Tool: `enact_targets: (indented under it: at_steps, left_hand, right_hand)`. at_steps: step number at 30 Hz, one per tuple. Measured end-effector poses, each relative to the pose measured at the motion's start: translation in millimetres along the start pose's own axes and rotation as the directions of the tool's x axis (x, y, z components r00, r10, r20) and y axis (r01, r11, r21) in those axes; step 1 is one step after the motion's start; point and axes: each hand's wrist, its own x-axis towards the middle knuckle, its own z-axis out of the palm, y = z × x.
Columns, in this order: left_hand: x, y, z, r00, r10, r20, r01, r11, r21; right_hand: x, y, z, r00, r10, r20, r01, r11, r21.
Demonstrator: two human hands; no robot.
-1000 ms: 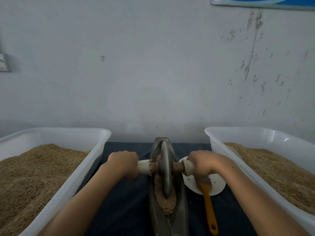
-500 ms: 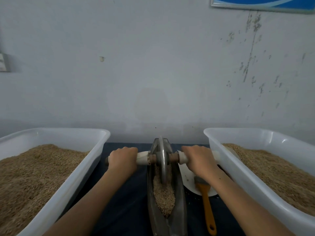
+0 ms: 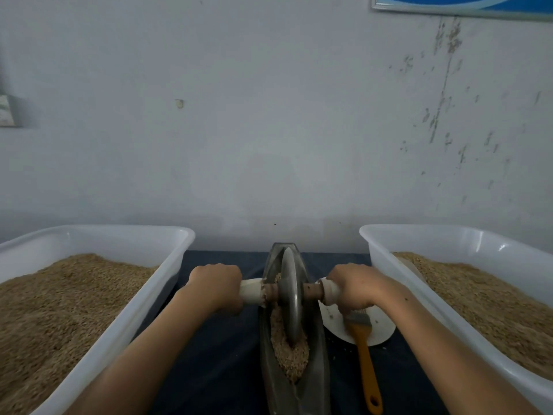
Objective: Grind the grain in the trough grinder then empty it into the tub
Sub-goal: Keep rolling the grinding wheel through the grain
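Observation:
A narrow metal trough grinder [image 3: 315,363] lies lengthwise on the dark cloth between two tubs. Brown grain [image 3: 291,353] fills its middle and near part. A metal grinding wheel [image 3: 289,295] stands upright in the trough on a cross axle with white handles. My left hand [image 3: 217,286] is closed on the left handle, my right hand [image 3: 353,284] on the right handle. The wheel sits around the trough's middle. A white tub [image 3: 125,333] of grain stands on the left, another white tub [image 3: 386,274] of grain on the right.
A white plate [image 3: 380,327] lies right of the trough with an orange-handled brush [image 3: 365,363] across it, bristles under my right wrist. A grey wall rises just behind the table. The dark cloth [image 3: 215,363] covers the surface between the tubs.
The wheel rolled away from me to the trough's far end, then came back toward the middle. Both hands moved with the handles and kept their grip.

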Motion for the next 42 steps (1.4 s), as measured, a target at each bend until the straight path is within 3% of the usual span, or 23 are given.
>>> enact_targets:
  at_steps: [4, 7, 11, 15, 19, 22, 25, 28, 32, 35, 38, 40, 42]
  left_hand:
    - [2.1, 6.2, 7.9, 0.963, -0.044, -0.266, 0.046, 0.999, 0.004]
    - [5.2, 8.3, 8.8, 0.948, -0.047, -0.314, 0.050, 0.999, 0.003]
    - [6.0, 2.4, 6.0, 0.990, -0.026, -0.137, 0.027, 1.000, 0.008]
    - [2.7, -5.5, -0.2, 0.990, 0.012, 0.140, -0.004, 0.998, -0.063]
    - [2.5, -6.9, -3.1, 0.981, 0.023, 0.190, -0.010, 0.998, -0.069]
    - [4.3, -4.1, 1.0, 0.999, 0.001, 0.044, 0.001, 0.999, -0.046]
    - [5.8, 0.9, 8.1, 0.977, -0.031, -0.212, 0.026, 0.999, -0.028]
    - [6.6, 3.9, 8.3, 0.955, -0.049, -0.291, 0.036, 0.998, -0.049]
    - [6.2, 2.6, 7.2, 0.971, -0.025, -0.238, 0.028, 1.000, 0.009]
    - [2.5, -1.5, 1.7, 0.999, 0.000, -0.054, 0.001, 1.000, 0.017]
    - [-3.2, -4.2, -2.6, 0.993, 0.002, 0.114, -0.002, 1.000, 0.000]
    - [-4.1, -4.8, -2.9, 0.990, -0.001, 0.138, 0.003, 1.000, -0.013]
    - [-2.8, -5.3, -1.1, 0.993, -0.011, 0.116, 0.014, 1.000, -0.028]
  right_hand:
    - [5.2, -0.3, 14.7, 0.949, 0.000, -0.316, -0.003, 1.000, -0.010]
    - [5.3, -2.2, 18.1, 0.923, 0.012, -0.384, -0.010, 1.000, 0.008]
    - [3.3, -2.8, 10.9, 0.959, -0.013, -0.282, -0.003, 0.999, -0.054]
    - [-1.4, -3.4, -1.3, 0.999, -0.015, -0.038, 0.012, 0.997, -0.074]
    - [0.2, -3.3, -3.9, 1.000, -0.004, 0.023, 0.006, 0.996, -0.084]
    - [4.5, -2.9, 1.4, 0.996, 0.003, -0.087, -0.010, 0.997, -0.075]
    - [7.2, -4.0, 11.1, 0.944, 0.007, -0.330, -0.028, 0.998, -0.061]
    - [8.7, -4.3, 16.3, 0.902, 0.031, -0.430, -0.043, 0.999, -0.017]
    - [6.6, -3.5, 12.6, 0.958, 0.037, -0.285, -0.053, 0.998, -0.047]
    - [-0.4, -2.3, 1.1, 0.997, 0.037, -0.062, -0.039, 0.998, -0.044]
    - [-7.2, -2.4, -6.0, 0.990, 0.043, 0.132, -0.042, 0.999, -0.005]
    - [-7.4, -3.6, -6.0, 0.989, 0.050, 0.142, -0.045, 0.998, -0.035]
    - [-3.9, -4.5, -4.1, 0.997, 0.045, 0.060, -0.041, 0.998, -0.055]
